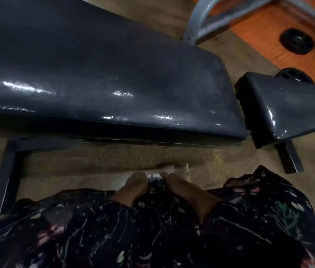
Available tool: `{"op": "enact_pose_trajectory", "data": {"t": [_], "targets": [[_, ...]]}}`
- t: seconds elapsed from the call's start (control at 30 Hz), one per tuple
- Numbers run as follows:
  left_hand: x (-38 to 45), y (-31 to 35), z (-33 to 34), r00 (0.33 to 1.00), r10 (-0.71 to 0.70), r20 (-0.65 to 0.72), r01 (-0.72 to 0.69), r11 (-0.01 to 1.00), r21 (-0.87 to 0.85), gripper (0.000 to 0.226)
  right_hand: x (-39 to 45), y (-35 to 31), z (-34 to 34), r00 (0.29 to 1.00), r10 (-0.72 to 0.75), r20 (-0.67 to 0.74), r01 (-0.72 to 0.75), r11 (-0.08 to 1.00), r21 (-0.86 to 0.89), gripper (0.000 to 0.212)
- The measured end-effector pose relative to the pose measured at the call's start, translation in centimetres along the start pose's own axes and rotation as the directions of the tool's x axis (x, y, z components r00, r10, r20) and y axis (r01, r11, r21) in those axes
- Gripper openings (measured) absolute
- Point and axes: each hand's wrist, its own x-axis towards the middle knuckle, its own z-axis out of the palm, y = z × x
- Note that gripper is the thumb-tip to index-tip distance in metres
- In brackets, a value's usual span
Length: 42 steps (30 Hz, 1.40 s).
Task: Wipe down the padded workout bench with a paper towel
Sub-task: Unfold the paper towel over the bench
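Both hands, left hand (133, 185) and right hand (174, 183), grasp a small white paper towel (155, 180) close to the body, well below the padded bench (104, 74); judging by this (towel still bunched), unfold it flat first; then wipe in long overlapping strokes.

Your left hand (133, 185) and right hand (176, 185) sit close together low in front of your body, knuckles up, fingers curled. Between them they pinch a small white object (155, 180); the blur hides what it is. Both forearms angle inward from your sides, bare below dark flower-patterned sleeves (249, 206), and the wrists are nearly touching.
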Motion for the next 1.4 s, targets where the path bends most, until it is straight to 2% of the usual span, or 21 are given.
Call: {"op": "enact_pose_trajectory", "data": {"t": [0.17,0.27,0.33,0.47,0.57,0.67,0.73,0.83,1.0,1.1,1.17,1.27,1.33,1.4], "targets": [[-1.7,-0.3,0.1,0.996,0.023,-0.087,-0.024,1.000,-0.008,0.036,-0.5,-0.6,-0.3,0.986,-0.019,-0.165,-0.004,0.990,-0.138,0.042],[-2.9,0.6,-0.8,0.991,0.044,-0.129,-0.048,0.999,-0.024,0.032,-2.0,-1.4,-1.6,0.967,-0.003,-0.256,-0.023,0.995,-0.100,0.033],[-3.0,1.3,-1.3,0.989,0.092,-0.112,-0.097,0.994,-0.040,0.031,-2.8,-1.3,-2.4,0.957,-0.006,-0.292,0.006,1.000,-0.002,0.031],[-4.3,2.9,-2.8,0.964,0.222,-0.145,-0.231,0.972,-0.047,0.033,-4.5,-0.9,-4.2,0.932,-0.062,-0.357,0.129,0.977,0.168,0.012],[-6.3,3.6,-4.7,0.912,0.298,-0.282,-0.330,0.941,-0.074,0.036,-6.6,-1.0,-5.8,0.888,-0.117,-0.444,0.272,0.913,0.304,0.022],[-8.9,4.1,-7.1,0.847,0.368,-0.385,-0.402,0.915,-0.011,0.021,-10.0,-1.6,-7.3,0.809,-0.206,-0.550,0.441,0.832,0.337,0.027],[-11.1,4.5,-9.4,0.799,0.426,-0.423,-0.460,0.888,0.025,0.017,-12.9,-3.0,-8.8,0.758,-0.257,-0.600,0.518,0.796,0.313,0.024],[-13.6,4.9,-12.5,0.768,0.463,-0.444,-0.482,0.873,0.076,0.022,-16.4,-5.6,-11.4,0.709,-0.330,-0.623,0.591,0.760,0.270,0.020],[-17.4,3.8,-16.3,0.715,0.486,-0.503,-0.486,0.862,0.142,0.025,-19.9,-11.3,-14.8,0.672,-0.435,-0.600,0.625,0.767,0.144,0.019],[-19.5,3.0,-18.4,0.675,0.487,-0.554,-0.481,0.860,0.169,0.025,-21.3,-14.3,-16.7,0.654,-0.472,-0.592,0.635,0.767,0.090,0.010],[-21.1,2.6,-20.4,0.614,0.470,-0.633,-0.496,0.855,0.154,0.024,-22.1,-16.4,-17.9,0.627,-0.485,-0.609,0.654,0.753,0.074,0.006],[-24.0,1.5,-24.3,0.498,0.360,-0.789,-0.519,0.853,0.061,0.036,-23.2,-20.0,-19.6,0.553,-0.508,-0.660,0.735,0.671,0.100,0.014],[-26.1,0.1,-27.0,0.390,0.276,-0.878,-0.503,0.863,0.048,0.036,-23.9,-23.3,-20.3,0.494,-0.524,-0.694,0.795,0.595,0.117,0.023],[-27.9,-2.0,-29.4,0.279,0.196,-0.940,-0.484,0.874,0.039,0.025,-24.4,-27.2,-20.3,0.446,-0.532,-0.720,0.847,0.511,0.148,0.033]]}}
